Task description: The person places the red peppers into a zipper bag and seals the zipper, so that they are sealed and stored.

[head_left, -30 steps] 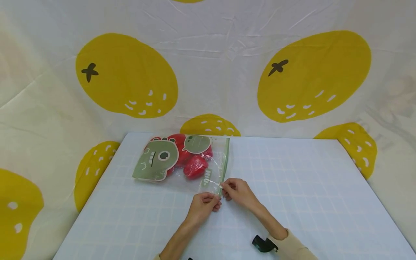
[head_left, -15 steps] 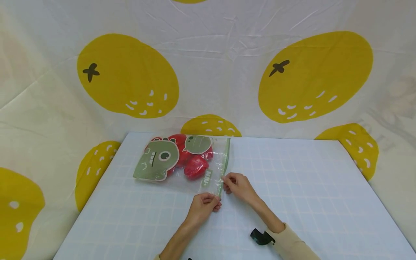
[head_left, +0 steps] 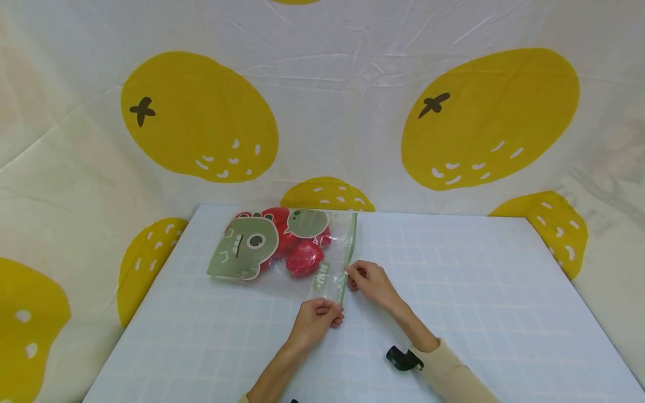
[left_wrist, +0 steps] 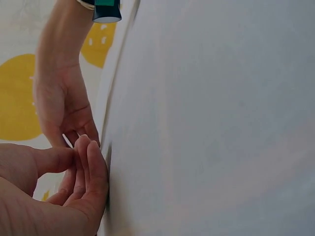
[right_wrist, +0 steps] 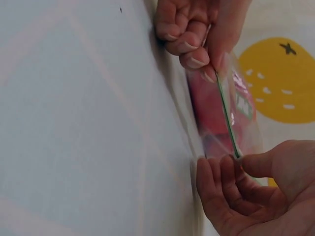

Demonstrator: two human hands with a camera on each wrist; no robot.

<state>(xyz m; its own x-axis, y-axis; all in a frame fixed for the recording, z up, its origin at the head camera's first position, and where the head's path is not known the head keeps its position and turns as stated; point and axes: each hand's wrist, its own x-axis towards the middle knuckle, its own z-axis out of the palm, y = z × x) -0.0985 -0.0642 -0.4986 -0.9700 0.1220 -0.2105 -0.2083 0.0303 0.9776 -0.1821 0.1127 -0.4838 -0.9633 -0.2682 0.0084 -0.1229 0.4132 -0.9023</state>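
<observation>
A clear plastic zip bag (head_left: 302, 286) lies flat, printed with a green one-eyed monster face. Several red, rounded items (head_left: 304, 258) show inside it. Along its right side runs the green zip strip (head_left: 350, 246). My left hand (head_left: 313, 322) pinches the near corner of this strip between thumb and fingers. Farther up the strip, my right hand (head_left: 374, 284) pinches it with thumb and forefinger. In the right wrist view, the green strip (right_wrist: 227, 115) stretches straight between the two hands. The left wrist view shows both hands but hides the bag.
The bag rests at the back left of a table with a pale blue checked cover (head_left: 453, 302). A white curtain (head_left: 337, 112) with large yellow fruit prints hangs behind. A black wrist camera (head_left: 403, 358) is fixed at the right sleeve.
My right hand has slid along the green strip toward the far side, away from the left hand. The left hand keeps its place at the near corner.
</observation>
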